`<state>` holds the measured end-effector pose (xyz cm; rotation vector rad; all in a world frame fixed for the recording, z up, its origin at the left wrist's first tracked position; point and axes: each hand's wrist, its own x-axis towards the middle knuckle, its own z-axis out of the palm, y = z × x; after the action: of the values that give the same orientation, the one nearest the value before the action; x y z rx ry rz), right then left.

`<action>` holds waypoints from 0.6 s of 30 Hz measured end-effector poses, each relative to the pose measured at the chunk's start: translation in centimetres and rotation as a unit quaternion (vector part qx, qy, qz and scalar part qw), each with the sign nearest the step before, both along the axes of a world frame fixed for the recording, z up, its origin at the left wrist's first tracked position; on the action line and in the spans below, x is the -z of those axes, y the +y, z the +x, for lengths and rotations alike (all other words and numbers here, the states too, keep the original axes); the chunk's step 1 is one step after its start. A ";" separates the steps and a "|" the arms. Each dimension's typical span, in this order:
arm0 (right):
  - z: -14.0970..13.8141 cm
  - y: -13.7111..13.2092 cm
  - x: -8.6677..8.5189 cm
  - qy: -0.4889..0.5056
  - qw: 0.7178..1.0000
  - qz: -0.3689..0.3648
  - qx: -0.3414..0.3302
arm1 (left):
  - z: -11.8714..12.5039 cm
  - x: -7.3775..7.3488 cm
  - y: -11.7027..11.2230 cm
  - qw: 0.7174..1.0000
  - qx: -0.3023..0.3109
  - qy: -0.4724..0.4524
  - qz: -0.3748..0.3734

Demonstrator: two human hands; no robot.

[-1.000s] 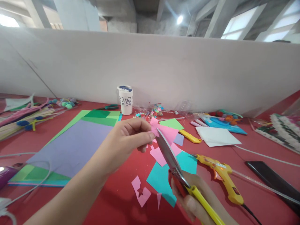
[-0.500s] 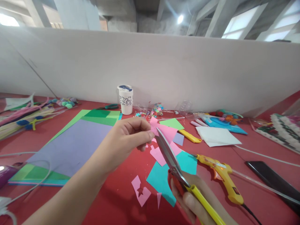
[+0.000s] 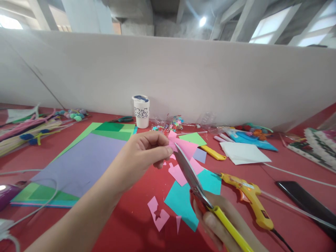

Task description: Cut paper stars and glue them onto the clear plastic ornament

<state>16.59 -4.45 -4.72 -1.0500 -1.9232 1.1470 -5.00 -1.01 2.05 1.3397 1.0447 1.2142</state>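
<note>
Between thumb and fingers, my left hand (image 3: 148,150) pinches a piece of pink paper (image 3: 187,148) above the table. My right hand (image 3: 217,217) is wrapped round the scissors (image 3: 193,176), which have red and yellow handles. Their blades point up and away, with the tips at the pink paper close to my left thumb. Below lie pink paper scraps (image 3: 159,214), one with a star-shaped hole, and a teal sheet (image 3: 181,201) partly under the scissors and my right hand.
A yellow glue gun (image 3: 249,196) with its cord lies right of my right hand, near a black phone-like object (image 3: 301,199). Coloured paper sheets (image 3: 86,157) spread at left. A white cup (image 3: 142,113) stands by the white partition (image 3: 168,77). A yellow cutter (image 3: 214,153) lies beyond the scissors.
The scissor blades look slightly closer together, and the right hand has shifted a little. My left hand stays in place with the pink paper.
</note>
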 end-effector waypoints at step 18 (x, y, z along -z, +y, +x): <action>0.5 2.2 1.4 -0.051 0.996 -0.045 -0.056 | -0.1 0.0 -0.1 1.000 -0.003 -0.006 -0.009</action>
<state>17.08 -2.29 -6.14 -1.0790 -2.0483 1.2757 -5.05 -1.06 2.04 1.3150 1.0499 1.2128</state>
